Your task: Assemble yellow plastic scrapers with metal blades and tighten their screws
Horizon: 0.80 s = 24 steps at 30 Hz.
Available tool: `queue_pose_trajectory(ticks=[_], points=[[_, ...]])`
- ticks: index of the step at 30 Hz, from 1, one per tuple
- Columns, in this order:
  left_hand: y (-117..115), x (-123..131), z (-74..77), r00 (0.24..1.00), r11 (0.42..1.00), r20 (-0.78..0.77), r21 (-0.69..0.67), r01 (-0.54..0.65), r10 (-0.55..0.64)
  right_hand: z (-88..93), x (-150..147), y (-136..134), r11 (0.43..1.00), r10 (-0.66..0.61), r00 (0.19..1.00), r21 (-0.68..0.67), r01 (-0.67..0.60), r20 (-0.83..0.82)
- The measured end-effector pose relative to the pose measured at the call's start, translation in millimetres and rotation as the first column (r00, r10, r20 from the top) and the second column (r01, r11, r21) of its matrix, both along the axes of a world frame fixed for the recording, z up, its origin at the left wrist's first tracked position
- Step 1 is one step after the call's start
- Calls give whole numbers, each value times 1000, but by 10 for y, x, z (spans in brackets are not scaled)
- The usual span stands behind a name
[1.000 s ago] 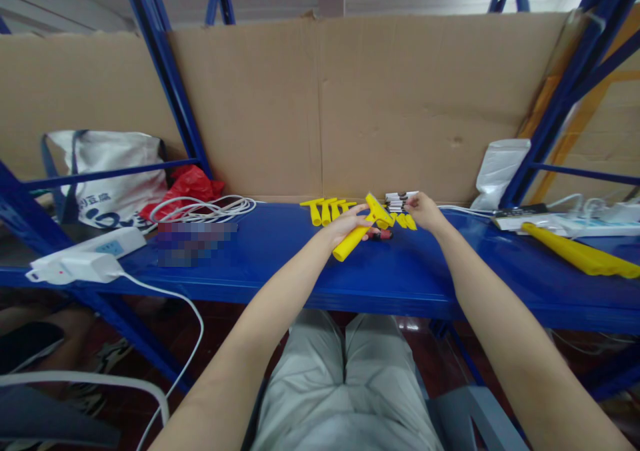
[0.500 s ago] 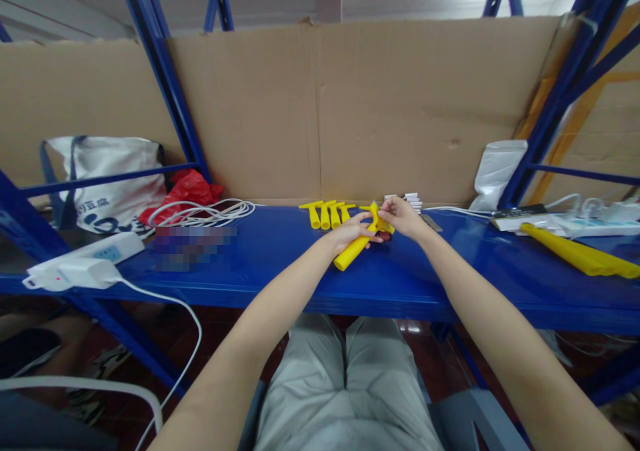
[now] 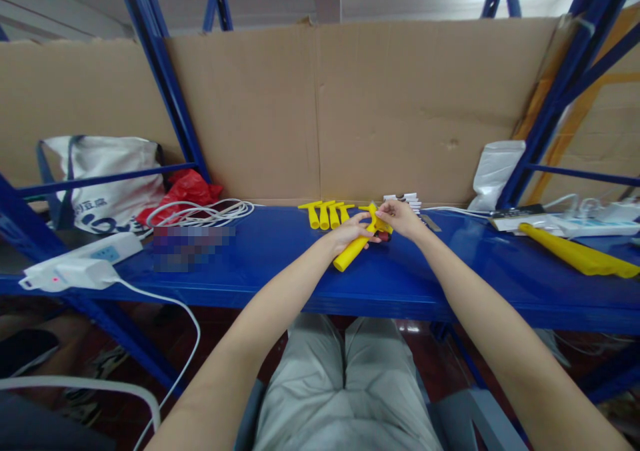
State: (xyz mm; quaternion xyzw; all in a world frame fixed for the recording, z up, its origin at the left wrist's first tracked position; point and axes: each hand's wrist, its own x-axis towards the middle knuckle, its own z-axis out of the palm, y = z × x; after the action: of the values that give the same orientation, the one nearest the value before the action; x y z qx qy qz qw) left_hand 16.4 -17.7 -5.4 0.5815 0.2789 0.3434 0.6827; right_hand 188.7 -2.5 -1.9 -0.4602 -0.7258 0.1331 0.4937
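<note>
My left hand (image 3: 353, 233) is closed around a yellow T-shaped tool (image 3: 351, 253), whose thick round handle slants down toward me. At its head, the thumb and fingers of my right hand (image 3: 399, 217) are pinched together against the yellow part; whether a small piece sits between them is hidden. A small dark red object (image 3: 384, 236) shows just under the head, partly covered. Left of my hands, several more yellow T-shaped tools (image 3: 324, 219) lie in a row on the blue shelf (image 3: 280, 264). Behind my right hand is a stack of white, dark-ended pieces (image 3: 410, 199).
A flat metal piece (image 3: 431, 223) lies right of my right hand. Farther right are a long yellow piece (image 3: 575, 251), a white power strip (image 3: 595, 224) and a white pouch (image 3: 497, 174). Coiled white cable (image 3: 215, 212) and another power strip (image 3: 95, 254) occupy the left. Cardboard (image 3: 380, 111) stands behind.
Both hands keep their grip on the yellow tool and have hardly moved. The right hand has shifted very slightly left at the tool's head.
</note>
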Motion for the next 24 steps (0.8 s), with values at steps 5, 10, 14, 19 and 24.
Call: queue_pose_trajectory(ticks=[5,10,14,19,24], points=[[-24,5,10,1000,1000,-1,-9,12,-12,12,10,-13,999,-40,999,-35,41,23],[-4,8,-6,1000,1000,19,-17,23,-23,9,23,-5,998,-40,999,-39,40,13],[-6,10,1,999,999,34,-31,35,-34,-8,23,-1,1000,-6,1000,-27,6,-17],[-40,5,31,997,998,65,-58,32,-29,7,4,-17,1000,-6,1000,-5,6,-22],[-58,-5,52,992,996,110,-68,64,-56,45,-26,-44,999,-36,999,16,37,-38]])
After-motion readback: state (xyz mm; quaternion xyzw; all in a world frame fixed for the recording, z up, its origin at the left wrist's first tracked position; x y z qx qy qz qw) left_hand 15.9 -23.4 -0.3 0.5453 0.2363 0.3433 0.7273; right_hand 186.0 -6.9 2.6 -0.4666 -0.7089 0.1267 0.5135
